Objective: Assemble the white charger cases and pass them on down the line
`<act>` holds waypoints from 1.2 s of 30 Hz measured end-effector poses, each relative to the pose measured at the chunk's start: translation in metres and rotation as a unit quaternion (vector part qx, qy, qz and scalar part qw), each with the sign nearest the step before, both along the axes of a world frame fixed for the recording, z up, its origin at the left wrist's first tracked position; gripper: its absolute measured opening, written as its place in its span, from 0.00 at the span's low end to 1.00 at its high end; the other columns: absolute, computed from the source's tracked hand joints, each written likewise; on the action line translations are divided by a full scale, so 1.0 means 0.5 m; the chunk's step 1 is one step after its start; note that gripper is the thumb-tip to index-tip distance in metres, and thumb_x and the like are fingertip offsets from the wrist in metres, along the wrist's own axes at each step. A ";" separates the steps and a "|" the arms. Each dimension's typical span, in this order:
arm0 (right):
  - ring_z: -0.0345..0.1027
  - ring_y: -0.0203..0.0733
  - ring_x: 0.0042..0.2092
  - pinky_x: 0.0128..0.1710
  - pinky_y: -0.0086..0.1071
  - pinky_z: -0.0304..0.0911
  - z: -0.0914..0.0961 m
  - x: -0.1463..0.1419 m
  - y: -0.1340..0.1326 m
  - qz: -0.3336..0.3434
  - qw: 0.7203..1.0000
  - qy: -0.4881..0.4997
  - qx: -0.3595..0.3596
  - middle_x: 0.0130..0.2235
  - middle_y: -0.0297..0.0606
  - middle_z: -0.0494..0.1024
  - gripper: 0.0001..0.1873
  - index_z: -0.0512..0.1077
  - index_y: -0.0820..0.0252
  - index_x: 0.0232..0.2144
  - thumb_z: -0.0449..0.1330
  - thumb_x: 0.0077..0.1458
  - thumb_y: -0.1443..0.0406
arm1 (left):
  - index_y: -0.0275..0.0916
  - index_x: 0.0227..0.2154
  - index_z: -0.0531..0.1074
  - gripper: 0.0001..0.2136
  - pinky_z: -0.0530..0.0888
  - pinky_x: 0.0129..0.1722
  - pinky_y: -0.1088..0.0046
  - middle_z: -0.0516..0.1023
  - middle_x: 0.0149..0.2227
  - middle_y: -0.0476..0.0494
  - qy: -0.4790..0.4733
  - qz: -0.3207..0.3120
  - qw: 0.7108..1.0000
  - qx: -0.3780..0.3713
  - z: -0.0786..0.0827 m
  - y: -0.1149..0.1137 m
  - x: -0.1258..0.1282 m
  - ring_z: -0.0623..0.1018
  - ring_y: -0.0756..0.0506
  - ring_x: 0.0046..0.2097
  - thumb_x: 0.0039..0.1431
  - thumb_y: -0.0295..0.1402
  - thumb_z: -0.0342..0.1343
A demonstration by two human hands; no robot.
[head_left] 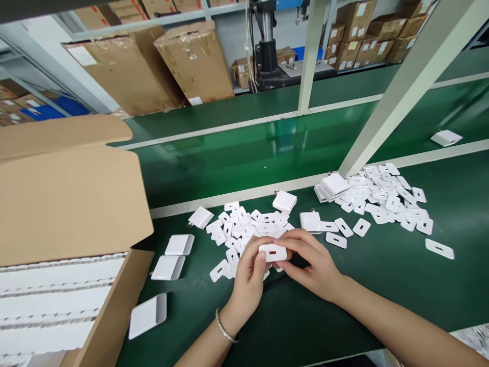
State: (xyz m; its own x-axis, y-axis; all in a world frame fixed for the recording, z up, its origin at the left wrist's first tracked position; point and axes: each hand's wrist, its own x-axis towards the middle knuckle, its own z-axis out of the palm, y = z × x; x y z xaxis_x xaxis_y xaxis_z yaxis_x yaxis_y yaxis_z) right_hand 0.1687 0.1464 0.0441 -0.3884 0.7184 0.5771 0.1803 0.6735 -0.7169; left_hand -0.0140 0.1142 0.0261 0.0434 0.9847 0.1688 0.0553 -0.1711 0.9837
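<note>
Both my hands meet over the green bench and hold one white charger body (272, 252), its end face with a small red port turned toward me. My left hand (248, 278), with a bracelet at the wrist, grips its left side with the thumb on the front. My right hand (311, 262) pinches its right side with curled fingers. Just behind the hands lies a heap of small white cover plates (244, 229) with several white charger bodies (284, 201) among them.
An open cardboard box (72, 204) with white layered trays stands at the left. Three empty white shells (168, 267) lie beside it. A second pile of white plates (385, 196) lies at the right by a slanted white post (401, 92). Cartons are stacked behind the green conveyor.
</note>
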 end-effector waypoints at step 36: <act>0.71 0.40 0.39 0.40 0.38 0.75 -0.002 -0.002 -0.005 0.023 0.990 0.061 -0.122 0.49 0.41 0.69 0.20 0.68 0.48 0.60 0.62 0.69 0.57 | 0.49 0.58 0.65 0.12 0.73 0.54 0.64 0.67 0.52 0.41 0.062 -0.003 0.995 0.080 0.004 -0.022 -0.002 0.71 0.42 0.54 0.79 0.39 0.44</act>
